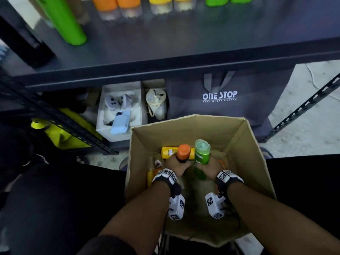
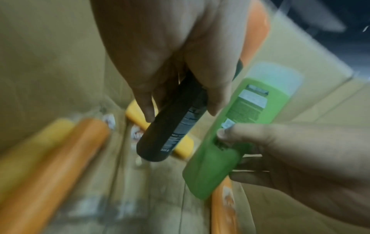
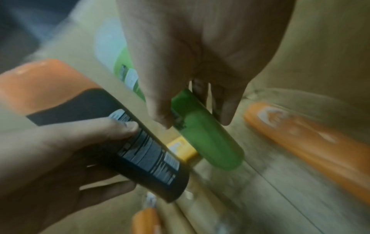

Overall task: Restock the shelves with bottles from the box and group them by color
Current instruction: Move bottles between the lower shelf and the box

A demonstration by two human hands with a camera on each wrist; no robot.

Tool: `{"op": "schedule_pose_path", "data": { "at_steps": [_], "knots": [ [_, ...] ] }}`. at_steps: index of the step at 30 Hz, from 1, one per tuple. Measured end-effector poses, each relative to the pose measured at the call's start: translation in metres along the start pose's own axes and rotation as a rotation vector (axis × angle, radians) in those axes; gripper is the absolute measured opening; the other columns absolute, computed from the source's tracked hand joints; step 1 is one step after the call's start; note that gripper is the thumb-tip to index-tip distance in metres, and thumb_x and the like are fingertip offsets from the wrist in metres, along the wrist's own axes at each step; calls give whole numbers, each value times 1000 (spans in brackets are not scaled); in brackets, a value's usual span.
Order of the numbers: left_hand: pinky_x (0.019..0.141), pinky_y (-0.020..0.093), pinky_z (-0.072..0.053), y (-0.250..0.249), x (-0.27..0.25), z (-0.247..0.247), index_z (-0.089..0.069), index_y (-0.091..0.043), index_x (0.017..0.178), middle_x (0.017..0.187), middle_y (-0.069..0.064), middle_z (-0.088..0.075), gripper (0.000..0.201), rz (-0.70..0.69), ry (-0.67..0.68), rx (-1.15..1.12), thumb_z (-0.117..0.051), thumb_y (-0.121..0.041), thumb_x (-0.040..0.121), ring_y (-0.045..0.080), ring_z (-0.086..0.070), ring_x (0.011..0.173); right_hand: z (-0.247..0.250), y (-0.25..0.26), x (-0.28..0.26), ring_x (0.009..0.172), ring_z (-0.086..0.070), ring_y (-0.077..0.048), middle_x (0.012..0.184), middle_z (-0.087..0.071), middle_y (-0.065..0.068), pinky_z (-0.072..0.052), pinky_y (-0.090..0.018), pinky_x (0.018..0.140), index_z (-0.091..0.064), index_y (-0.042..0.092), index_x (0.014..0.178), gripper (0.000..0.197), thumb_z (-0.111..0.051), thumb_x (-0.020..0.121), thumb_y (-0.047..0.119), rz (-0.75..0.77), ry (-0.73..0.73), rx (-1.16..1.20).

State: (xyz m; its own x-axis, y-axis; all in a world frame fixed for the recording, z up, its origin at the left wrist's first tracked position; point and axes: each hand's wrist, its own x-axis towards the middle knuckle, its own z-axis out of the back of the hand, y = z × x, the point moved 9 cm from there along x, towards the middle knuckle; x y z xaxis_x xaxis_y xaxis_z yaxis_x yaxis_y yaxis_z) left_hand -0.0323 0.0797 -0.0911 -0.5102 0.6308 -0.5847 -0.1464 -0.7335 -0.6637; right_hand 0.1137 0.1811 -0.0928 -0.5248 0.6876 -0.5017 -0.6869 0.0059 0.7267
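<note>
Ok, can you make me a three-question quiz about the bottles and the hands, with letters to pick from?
1. Where are both hands?
A. inside the cardboard box
B. on the shelf
C. in the grey bag

2. What colour is the bottle in the right hand?
A. yellow
B. green
C. blue

3. What is the left hand doing?
A. resting flat
B. pointing
C. gripping a bottle

Answers:
1 A, both wrists reach down between the box walls.
2 B, the right hand holds the green bottle.
3 C, its fingers curl round the orange-capped black bottle.
</note>
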Motion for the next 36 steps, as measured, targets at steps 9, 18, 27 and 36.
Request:
{"op": "schedule_pose_path", "data": {
  "at_steps": [9, 18, 27, 36],
  "knots": [
    [90, 39, -53, -17, -25, 80, -76, -6, 104, 106, 12, -75, 28, 10, -141, -146, -79, -27, 86, 30, -69, 101, 9, 57, -6, 121, -61, -35, 135, -63, -16, -47, -38, 102, -47, 10, 142, 63, -78, 89, 25, 36, -39, -73],
    [96, 43, -56, -76, -53, 156, -74, -11, 104, 108, 8, -77, 31, -220, -275, -133, -81, -34, 85, 26, -70, 101, 21, 140, -19, 112, -64, -23, 123, -64, 0, -47, -31, 88, -32, 27, 148, 76, -76, 88, 41, 333, -72, -44],
    [89, 43, -60, -137, -106, 224, -73, -11, 105, 104, 7, -76, 31, -408, -385, -14, -80, -32, 84, 23, -71, 97, 50, 226, -54, 109, -67, -29, 122, -68, -9, -56, -48, 90, -43, 19, 142, 64, -74, 91, 40, 542, -206, -54],
    [61, 28, -53, -191, -166, 284, -68, -19, 75, 72, -7, -72, 32, -589, -507, -33, -81, -47, 81, 8, -69, 72, 83, 292, -95, 77, -65, -10, 95, -69, 3, -54, -29, 61, -42, 38, 119, 45, -59, 88, 66, 735, -354, -146]
  ]
}}
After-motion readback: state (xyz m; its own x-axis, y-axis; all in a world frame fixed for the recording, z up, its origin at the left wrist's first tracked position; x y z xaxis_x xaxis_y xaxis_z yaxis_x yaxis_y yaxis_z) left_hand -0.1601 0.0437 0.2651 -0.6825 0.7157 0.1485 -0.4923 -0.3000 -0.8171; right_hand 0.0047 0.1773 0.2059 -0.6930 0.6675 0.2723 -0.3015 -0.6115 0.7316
